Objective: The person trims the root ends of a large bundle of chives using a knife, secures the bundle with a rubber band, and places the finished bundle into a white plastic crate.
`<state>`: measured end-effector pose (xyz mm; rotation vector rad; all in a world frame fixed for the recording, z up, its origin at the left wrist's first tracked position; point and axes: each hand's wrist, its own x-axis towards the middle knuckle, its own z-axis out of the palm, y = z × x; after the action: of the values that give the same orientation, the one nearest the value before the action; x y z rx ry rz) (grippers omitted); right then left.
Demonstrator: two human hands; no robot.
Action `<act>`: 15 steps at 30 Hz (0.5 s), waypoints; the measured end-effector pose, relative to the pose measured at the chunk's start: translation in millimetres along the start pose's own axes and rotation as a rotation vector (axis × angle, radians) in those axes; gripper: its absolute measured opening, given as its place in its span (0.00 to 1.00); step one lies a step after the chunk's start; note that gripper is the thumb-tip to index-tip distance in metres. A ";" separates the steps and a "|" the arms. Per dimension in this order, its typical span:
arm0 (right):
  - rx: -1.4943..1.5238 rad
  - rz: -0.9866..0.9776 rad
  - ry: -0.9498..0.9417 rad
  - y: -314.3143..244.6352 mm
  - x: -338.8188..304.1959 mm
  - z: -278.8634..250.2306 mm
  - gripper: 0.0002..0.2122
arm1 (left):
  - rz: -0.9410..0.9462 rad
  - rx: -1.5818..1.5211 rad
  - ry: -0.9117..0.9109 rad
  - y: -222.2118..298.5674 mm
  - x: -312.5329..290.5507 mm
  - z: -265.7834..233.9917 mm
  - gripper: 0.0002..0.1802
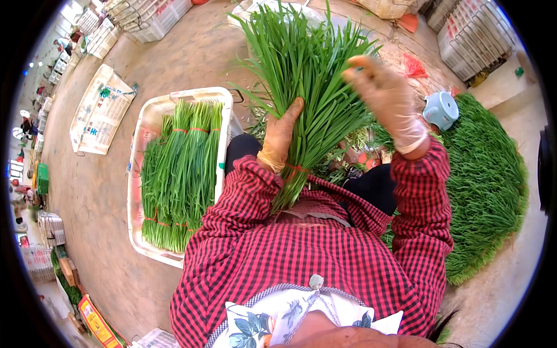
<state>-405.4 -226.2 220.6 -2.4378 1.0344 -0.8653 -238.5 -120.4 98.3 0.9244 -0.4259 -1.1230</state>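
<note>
My left hand (281, 134), in a thin see-through glove, is closed round a large bunch of garlic chives (313, 75). The leaves fan out away from me, and a red band (297, 168) circles the bunch near its lower end, close to my lap. To the right of the leaves my right hand (383, 95), gloved too, is raised and blurred by motion. Its fingers bend toward the leaves, but I cannot make out whether anything is between them.
At my left stands a white plastic crate (134, 191) holding several banded chive bundles (180, 168). A big heap of loose chives (484, 185) lies at my right, beside a small blue stool (441, 110). Red ties (415, 66) lie ahead. Stacked crates (473, 40) stand far right; a flattened sack (101, 110) lies left.
</note>
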 end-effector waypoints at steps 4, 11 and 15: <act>0.172 0.069 -0.200 -11.2 -6.1 48.5 0.14 | 0.061 -0.003 -0.045 -1.1 -1.8 1.2 0.23; -0.094 -0.143 0.001 13.7 -11.5 41.4 0.07 | -0.067 -0.131 0.018 13.5 -6.0 -5.6 0.26; -0.228 0.046 0.195 59.2 -10.9 11.9 0.08 | -0.016 -0.183 0.080 12.7 0.1 -19.9 0.26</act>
<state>-434.4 -256.9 176.1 -2.5401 1.3196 -1.0368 -217.0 -110.6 97.1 0.8102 -0.2466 -1.1153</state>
